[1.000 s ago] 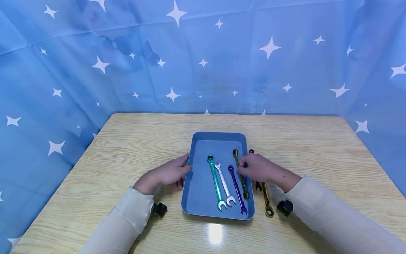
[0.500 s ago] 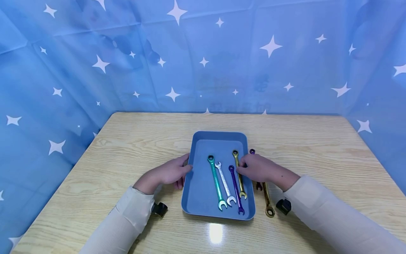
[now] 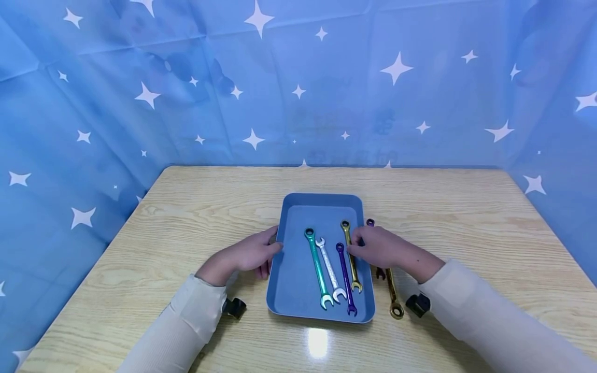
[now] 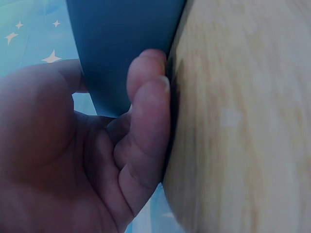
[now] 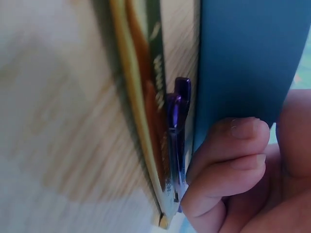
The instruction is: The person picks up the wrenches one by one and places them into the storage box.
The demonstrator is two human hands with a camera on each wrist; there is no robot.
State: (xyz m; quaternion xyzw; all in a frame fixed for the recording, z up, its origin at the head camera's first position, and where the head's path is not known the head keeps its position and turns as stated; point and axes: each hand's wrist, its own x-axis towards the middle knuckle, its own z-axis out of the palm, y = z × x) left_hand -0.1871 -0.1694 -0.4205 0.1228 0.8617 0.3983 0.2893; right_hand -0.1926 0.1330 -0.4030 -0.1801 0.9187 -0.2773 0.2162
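Note:
A blue tray [image 3: 298, 305] holds a green combination wrench [image 3: 317, 269], a silver open-end wrench [image 3: 328, 267], a purple wrench [image 3: 346, 277] and a gold combination wrench [image 3: 354, 272]. With its thumb at the rim and fingers outside, my left hand [image 3: 252, 253] grips the tray's left wall [image 4: 121, 39]. Reaching over the right rim, my right hand [image 3: 380, 247] pinches the gold wrench near its middle; the thumb tip overlaps its shaft. Other fingers [image 5: 218, 179] of this hand curl outside the tray's right wall; the exact contact is hidden.
Right of the tray, another gold wrench [image 3: 394, 300] and a purple one [image 3: 380, 273] lie on the wooden table [image 3: 457, 217], partly hidden beneath the right hand. A star-patterned blue cloth [image 3: 326, 93] hangs behind the table's far edge.
Inside the tray, the gold wrench has rolled flat and its open end has shifted slightly left and up. The purple wrench's lower end has slid left. Both hands have stayed nearly still.

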